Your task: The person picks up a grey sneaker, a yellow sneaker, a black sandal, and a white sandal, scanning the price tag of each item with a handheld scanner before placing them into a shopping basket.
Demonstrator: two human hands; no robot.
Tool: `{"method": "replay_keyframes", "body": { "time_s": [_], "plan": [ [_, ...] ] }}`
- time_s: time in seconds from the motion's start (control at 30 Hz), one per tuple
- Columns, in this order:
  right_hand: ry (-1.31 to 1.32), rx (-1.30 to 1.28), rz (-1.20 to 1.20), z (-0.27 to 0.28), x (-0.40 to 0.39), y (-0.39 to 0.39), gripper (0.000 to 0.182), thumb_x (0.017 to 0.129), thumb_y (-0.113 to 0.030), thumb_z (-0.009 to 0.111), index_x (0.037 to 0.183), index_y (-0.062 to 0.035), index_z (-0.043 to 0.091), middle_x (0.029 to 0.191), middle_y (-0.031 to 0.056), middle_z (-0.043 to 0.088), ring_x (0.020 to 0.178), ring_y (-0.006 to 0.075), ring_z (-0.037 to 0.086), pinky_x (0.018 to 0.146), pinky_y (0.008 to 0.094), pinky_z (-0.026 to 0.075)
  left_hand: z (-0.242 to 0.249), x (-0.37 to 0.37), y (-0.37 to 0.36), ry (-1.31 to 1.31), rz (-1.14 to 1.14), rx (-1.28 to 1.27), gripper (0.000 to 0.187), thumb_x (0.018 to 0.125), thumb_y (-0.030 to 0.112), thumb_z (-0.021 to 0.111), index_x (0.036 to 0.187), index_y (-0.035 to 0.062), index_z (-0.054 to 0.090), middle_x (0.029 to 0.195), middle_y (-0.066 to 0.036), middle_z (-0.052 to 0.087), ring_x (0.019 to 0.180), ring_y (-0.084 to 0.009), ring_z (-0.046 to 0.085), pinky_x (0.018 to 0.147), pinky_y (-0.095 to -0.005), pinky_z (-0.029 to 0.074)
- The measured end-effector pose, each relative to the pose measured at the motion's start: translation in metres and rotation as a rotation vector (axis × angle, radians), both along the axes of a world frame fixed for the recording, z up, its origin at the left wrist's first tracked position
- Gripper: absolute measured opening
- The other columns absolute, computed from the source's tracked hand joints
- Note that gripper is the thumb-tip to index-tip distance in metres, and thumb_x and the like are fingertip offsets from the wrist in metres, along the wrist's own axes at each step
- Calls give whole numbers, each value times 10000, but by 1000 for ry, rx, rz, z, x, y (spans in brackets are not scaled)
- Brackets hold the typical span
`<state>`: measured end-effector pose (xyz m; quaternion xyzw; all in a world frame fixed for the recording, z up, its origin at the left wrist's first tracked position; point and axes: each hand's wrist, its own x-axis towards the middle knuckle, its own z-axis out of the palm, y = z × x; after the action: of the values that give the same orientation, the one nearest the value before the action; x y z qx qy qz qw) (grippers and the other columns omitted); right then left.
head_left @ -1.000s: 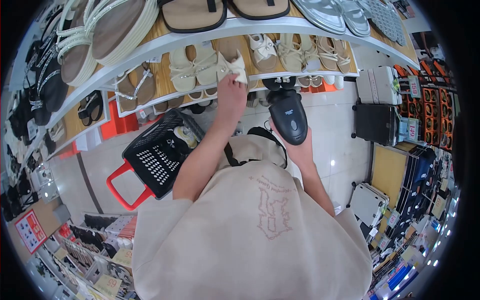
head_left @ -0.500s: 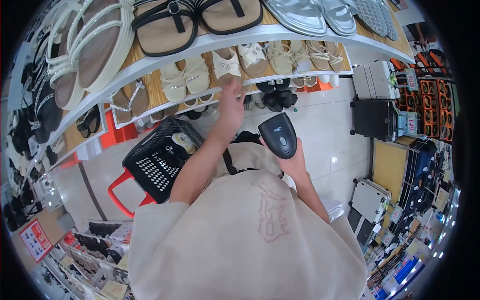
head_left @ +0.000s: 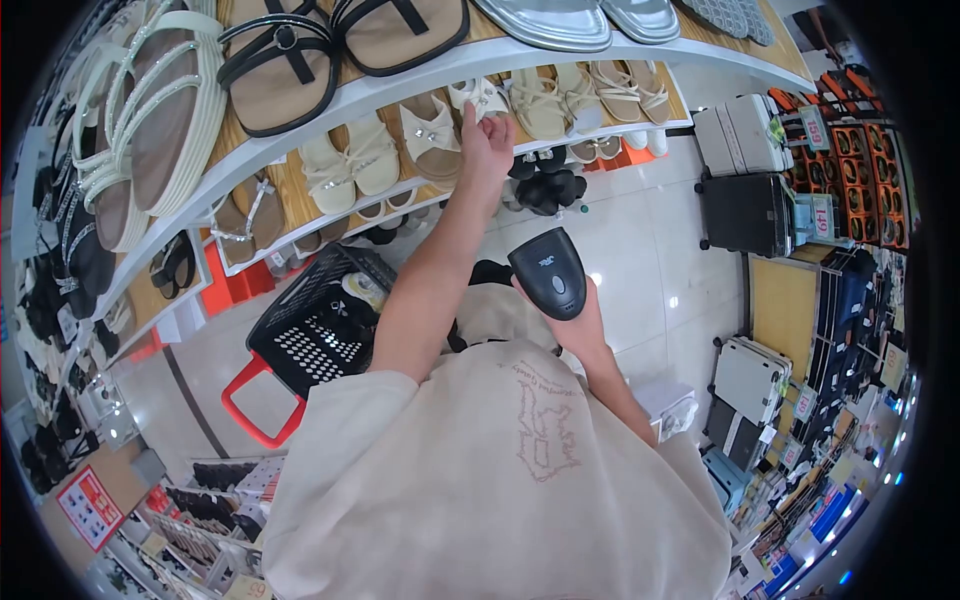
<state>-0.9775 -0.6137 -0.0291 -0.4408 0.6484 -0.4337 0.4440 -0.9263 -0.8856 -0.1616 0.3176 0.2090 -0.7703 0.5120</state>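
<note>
My left hand reaches up to the lower shelf with its fingers curled at the toe end of a white sandal with a bow. It covers the front of that sandal. Beside it lies the matching white sandal with a shiny ornament on its strap. A black handheld barcode scanner sits in my right hand, held in front of my body. The scanner's top hides most of the fingers around its handle.
A black shopping basket with a red handle stands on the floor at left, with items inside. Overhead, the upper shelf juts out with larger sandals. Suitcases and a sunglasses rack line the right side.
My left hand has moved up and slightly right, from before the left white sandal to the right one. My right hand still holds the scanner. The whole view has shifted slightly.
</note>
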Motion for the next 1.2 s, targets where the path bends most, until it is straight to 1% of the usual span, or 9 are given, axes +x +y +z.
{"method": "replay_keyframes", "body": {
  "time_s": [0.07, 0.2, 0.3, 0.7, 0.8, 1.0, 1.07, 1.13, 1.2],
  "plan": [
    [-13, 18, 4, 5, 3, 1, 193, 809, 11, 683, 990, 48, 625, 865, 94, 673, 782, 132, 567, 751, 284, 491, 1, -3, -4, 33, -6, 46, 407, 899, 384, 764, 803, 100, 488, 700, 28, 486, 614, -107, 543, 823, -360, 568],
    [-31, 15, 8, 4, 2, 5, 199, 810, 12, 681, 997, 49, 623, 875, 99, 672, 791, 135, 569, 761, 286, 490, -6, -1, 1, 93, 11, 45, 425, 885, 389, 780, 711, 135, 487, 628, 49, 482, 579, -93, 539, 785, -337, 573],
    [-38, 24, -3, 5, 2, 7, 203, 811, 16, 679, 1002, 51, 622, 873, 101, 672, 790, 137, 568, 759, 286, 490, -3, 5, 8, 159, 51, 35, 387, 901, 315, 769, 782, 67, 497, 701, -2, 504, 618, -130, 550, 803, -363, 579],
    [-30, 20, -59, 16, 1, -1, 206, 863, -48, 747, 1033, 46, 678, 926, 90, 720, 843, 109, 624, 793, 278, 500, 47, 57, 117, 188, -304, -141, 289, 961, 323, 695, 835, 94, 572, 726, 21, 524, 716, -129, 552, 874, -337, 527],
    [-79, -99, -461, 0, 1, -10, 198, 895, -105, 759, 1044, 18, 716, 903, 26, 720, 829, 101, 632, 810, 284, 508, 85, 75, 153, 168, -343, -129, 306, 1016, 372, 599, 894, 91, 596, 758, 30, 509, 745, -118, 523, 870, -322, 488],
    [-230, -115, -496, 4, 6, -24, 499, 913, -143, 746, 1370, -29, 581, 1075, 7, 640, 944, 94, 579, 888, 256, 464, 127, 94, 200, 521, -413, -267, 230, 1072, 382, 476, 1003, 176, 552, 799, 63, 448, 751, -83, 475, 844, -329, 479],
    [-204, -114, -385, 13, 12, -25, 651, 926, -131, 710, 1501, -39, 418, 1356, 62, 568, 1230, 150, 539, 1059, 309, 417, 138, 96, 205, 528, -426, -260, 246, 1079, 399, 447, 1012, 184, 547, 823, 64, 454, 758, -82, 472, 835, -333, 479],
    [-243, -95, -383, 17, 14, -26, 647, 914, -119, 718, 1490, -34, 434, 1392, 64, 542, 1248, 153, 523, 1062, 316, 409, 141, 95, 208, 646, -387, -317, 326, 1083, 401, 428, 1164, 117, 567, 838, 38, 457, 756, -87, 452, 820, -310, 462],
    [-212, -66, -413, 13, 15, -27, 639, 912, -109, 716, 1485, -33, 442, 1389, 70, 547, 1224, 150, 531, 1052, 318, 415, 145, 97, 207, 625, -414, -316, 307, 1082, 411, 430, 1114, 134, 559, 831, 47, 456, 757, -92, 462, 828, -318, 470]
  ]
}}
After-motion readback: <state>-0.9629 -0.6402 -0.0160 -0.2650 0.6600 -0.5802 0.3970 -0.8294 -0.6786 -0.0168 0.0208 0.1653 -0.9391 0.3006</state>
